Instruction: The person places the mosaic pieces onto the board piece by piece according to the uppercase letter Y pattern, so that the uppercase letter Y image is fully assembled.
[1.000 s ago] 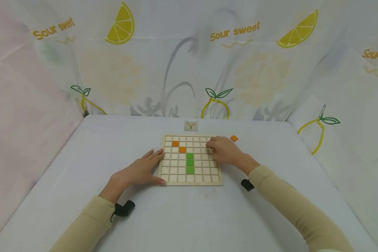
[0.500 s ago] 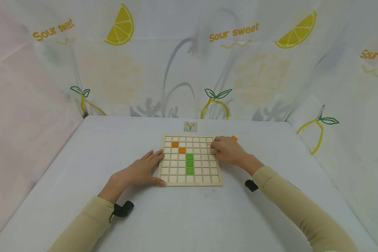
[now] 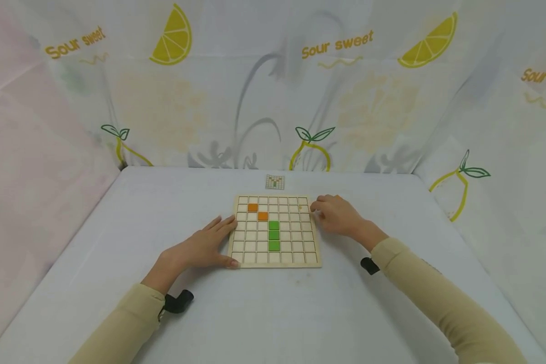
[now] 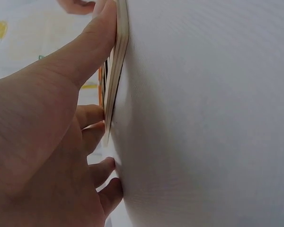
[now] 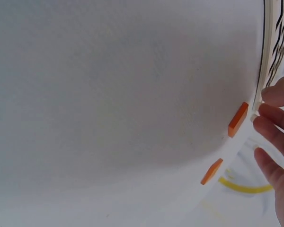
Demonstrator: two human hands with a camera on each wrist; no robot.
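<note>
1. Grid board [image 3: 275, 266] mid-width on table [image 3: 273, 313]; pattern card [image 3: 275, 182] just beyond far edge.
2. Left hand [image 3: 202, 247] spread, gripping nothing, touching left edge.
3. Right hand [image 3: 338, 215] loosely bent, seemingly holding nothing, by right edge; two orange tiles [image 5: 238, 119] near it.
4. Table stretches wide left, right, near.

Over at the right edge, it's the right hand [image 5: 282, 136], partly cut off by the frame, fingers [image 5: 270, 168] loosely bent, the lowest one standing apart from the rest! The upper fingertips are right up by the wooden board [image 5: 268, 42], seen almost edge-on, dark lines running across its face, a flash of green in the top corner. Down on the white counter [image 5: 109, 104], two orange tiles: the nearer tile [image 5: 237, 120] just beside those fingertips, the farther tile [image 5: 211, 171] lying lower left, well clear of it.
</note>
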